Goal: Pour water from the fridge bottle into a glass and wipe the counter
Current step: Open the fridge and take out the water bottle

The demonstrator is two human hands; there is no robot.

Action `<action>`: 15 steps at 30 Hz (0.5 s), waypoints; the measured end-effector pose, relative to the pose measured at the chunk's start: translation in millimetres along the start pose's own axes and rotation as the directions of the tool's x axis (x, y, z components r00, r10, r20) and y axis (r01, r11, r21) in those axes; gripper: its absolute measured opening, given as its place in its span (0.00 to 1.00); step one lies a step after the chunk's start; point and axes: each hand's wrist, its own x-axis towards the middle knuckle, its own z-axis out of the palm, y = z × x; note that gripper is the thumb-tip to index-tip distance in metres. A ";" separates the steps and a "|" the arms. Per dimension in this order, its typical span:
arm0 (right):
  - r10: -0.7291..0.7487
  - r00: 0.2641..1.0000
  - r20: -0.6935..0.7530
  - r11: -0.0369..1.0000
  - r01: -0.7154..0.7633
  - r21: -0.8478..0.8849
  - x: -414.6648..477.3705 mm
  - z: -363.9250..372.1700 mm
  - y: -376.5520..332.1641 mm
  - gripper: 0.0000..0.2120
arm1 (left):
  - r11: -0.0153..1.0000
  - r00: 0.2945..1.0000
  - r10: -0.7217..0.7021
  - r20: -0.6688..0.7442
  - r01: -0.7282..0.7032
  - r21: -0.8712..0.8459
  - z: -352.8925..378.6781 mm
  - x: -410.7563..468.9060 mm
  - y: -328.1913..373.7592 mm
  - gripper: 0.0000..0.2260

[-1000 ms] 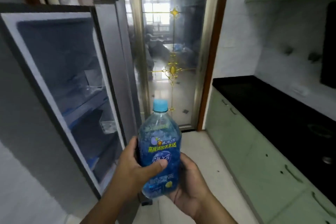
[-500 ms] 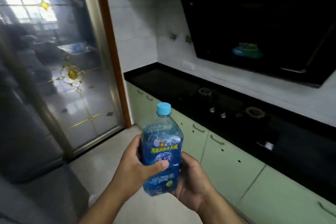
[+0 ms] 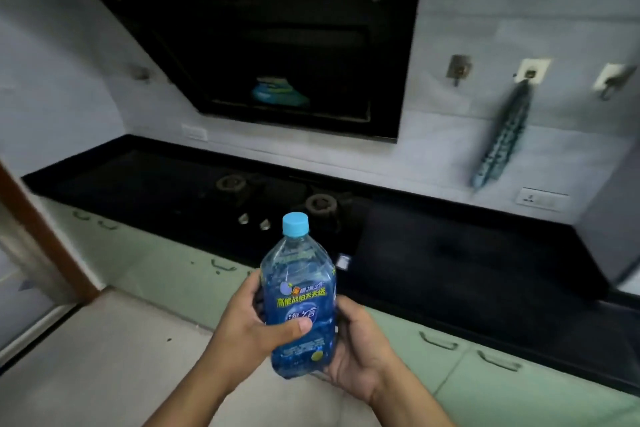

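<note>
Bottle before counter.

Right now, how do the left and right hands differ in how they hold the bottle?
Height: the left hand grips the bottle at mid-label; the right hand sits lower, near the base.
Placement: the left hand's thumb crosses the label front; the right hand wraps the bottle's right side.
Both hold it roughly upright, cap on.

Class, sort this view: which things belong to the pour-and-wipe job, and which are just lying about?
Job: clear blue-labelled plastic bottle with light-blue cap, gripped by left hand and right hand; black counter; perhaps speckled cloth hanging on a hook.
Just there: black two-burner gas hob; black range hood; pale green cabinets.
</note>
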 end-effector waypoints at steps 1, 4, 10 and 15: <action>-0.015 1.000 -0.018 1.000 0.016 0.010 -1.6 -16.7 -11.8 0.20 | 1.000 0.999 -0.003 0.035 0.003 -0.001 17.9 13.5 -1.1 0.31; -0.072 0.993 -0.097 0.997 0.075 0.026 -2.1 -64.0 -43.1 0.20 | 1.000 0.989 -0.008 0.145 0.007 0.010 66.6 53.9 -5.0 0.31; -0.140 0.965 -0.223 0.979 0.169 0.116 7.5 -139.5 -88.1 0.21 | 0.998 0.946 -0.040 0.321 0.025 0.049 147.7 125.1 -19.6 0.34; -0.173 0.945 -0.277 0.962 0.223 0.160 24.2 -191.1 -122.5 0.22 | 0.997 0.906 -0.049 0.421 0.020 0.074 201.2 184.1 -33.8 0.31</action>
